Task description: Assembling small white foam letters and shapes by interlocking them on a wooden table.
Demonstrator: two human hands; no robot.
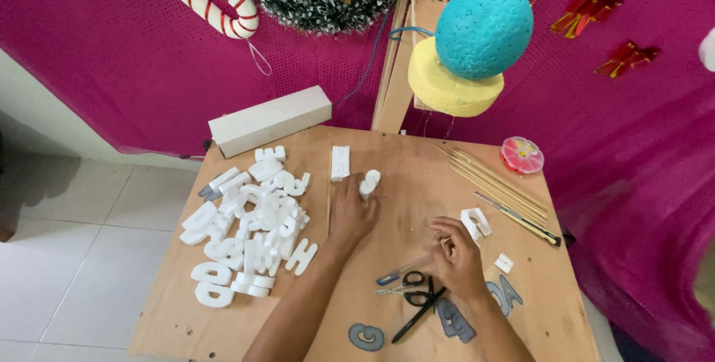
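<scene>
My left hand [351, 213] pinches a white foam letter [369, 182] mid-table [417, 161] | right hand [456, 254] loosely curled, holding nothing, just beside scissors [414, 291].

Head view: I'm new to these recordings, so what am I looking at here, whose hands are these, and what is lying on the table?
There is no machine here. One camera sits on a person's head and looks down at their own two bare hands over a wooden table. The left hand grips a white foam letter standing on the board. The right hand is curled near the scissors; whether it pinches something small cannot be told. To the left lies a pile of white foam letters; to the right, thin wooden sticks and a craft knife. Grey letter cut-outs lie near the front edge. Blue and yellow foam shapes hang above.
</scene>
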